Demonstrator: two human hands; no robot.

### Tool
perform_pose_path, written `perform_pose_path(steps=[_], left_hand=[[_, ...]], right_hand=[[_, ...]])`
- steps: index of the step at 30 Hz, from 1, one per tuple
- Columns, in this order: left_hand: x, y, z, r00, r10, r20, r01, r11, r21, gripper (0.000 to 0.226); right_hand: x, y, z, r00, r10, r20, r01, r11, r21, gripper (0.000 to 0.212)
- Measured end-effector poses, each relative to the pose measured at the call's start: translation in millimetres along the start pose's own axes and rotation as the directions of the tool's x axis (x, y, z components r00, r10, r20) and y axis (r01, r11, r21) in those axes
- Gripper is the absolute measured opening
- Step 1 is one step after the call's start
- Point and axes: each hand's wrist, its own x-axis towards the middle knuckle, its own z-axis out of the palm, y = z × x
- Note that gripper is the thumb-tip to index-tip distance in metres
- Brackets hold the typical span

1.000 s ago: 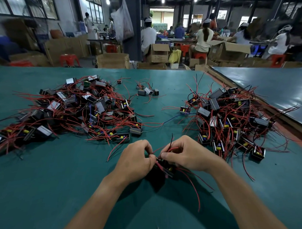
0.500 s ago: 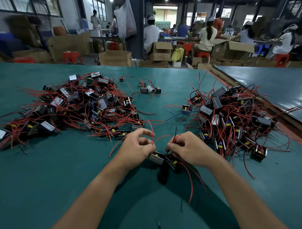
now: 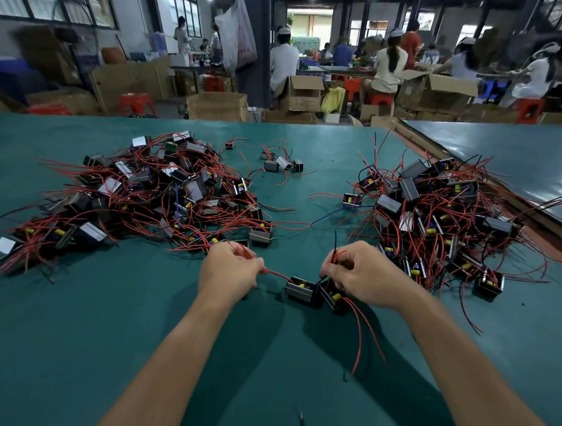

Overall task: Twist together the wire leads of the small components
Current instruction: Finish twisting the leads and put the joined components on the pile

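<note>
- Hands have drawn apart since a second ago: the left hand point(image 3: 228, 271) pinches a red lead, and the right hand point(image 3: 363, 276) clutches a bunch of leads point(image 3: 338, 255).
- Table point(image 3: 78, 333) carries a left pile point(image 3: 146, 201) at ten o'clock and a right pile point(image 3: 432, 218) at two o'clock.
- Two components point(image 3: 302, 290) sit touching between the hands, now uncovered.
- Red lead point(image 3: 276, 274) runs taut toward nine o'clock, seemingly straightened for twisting; fingers hide any twist.

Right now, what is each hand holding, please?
Left hand: closed, pinching a red lead.
Right hand: closed, gripping red and black leads.
</note>
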Motion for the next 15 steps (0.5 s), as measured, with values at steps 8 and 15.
perform_pose_path(steps=[8,15], left_hand=[[-18,7,-2,0.864,0.456,-0.212,-0.294,0.8,0.524,0.079],[-62,25,15,0.546,0.834,0.075,-0.787,0.48,0.387,0.008]], right_hand=[[-4,-7,5,0.999,-0.047,0.0,0.047,0.999,0.001,0.023],[-4,-10,13,0.992,-0.123,-0.004,0.122,0.992,-0.026,0.031]])
